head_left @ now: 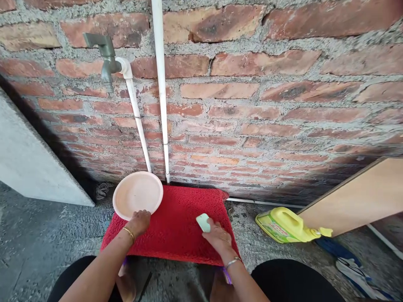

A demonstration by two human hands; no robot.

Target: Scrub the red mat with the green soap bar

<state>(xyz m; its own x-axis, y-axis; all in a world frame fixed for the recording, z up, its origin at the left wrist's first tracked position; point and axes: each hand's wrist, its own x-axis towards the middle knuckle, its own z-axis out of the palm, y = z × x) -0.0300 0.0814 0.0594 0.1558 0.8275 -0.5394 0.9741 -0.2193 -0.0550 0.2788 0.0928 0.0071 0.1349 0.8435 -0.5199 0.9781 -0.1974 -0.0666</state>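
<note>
A pale pink plastic basin (137,193) stands tilted at the far left end of a red shaggy mat (179,222). My left hand (140,222) is closed on the basin's near rim, its fingers curled over the edge. Over the right part of the mat, my right hand (218,237) holds a pale green block (203,222) with rounded corners. Whether this block is a soap bar or the back of a brush I cannot tell; its underside is hidden. The mat lies spread on the concrete floor between my feet and the wall.
A grey tap (108,63) juts from the brick wall above the basin, beside white pipes (161,84). On the right, a yellow detergent jug (288,226) lies against a wooden board (355,197). Slippers (352,268) lie nearby. A pale slab (34,155) leans at left.
</note>
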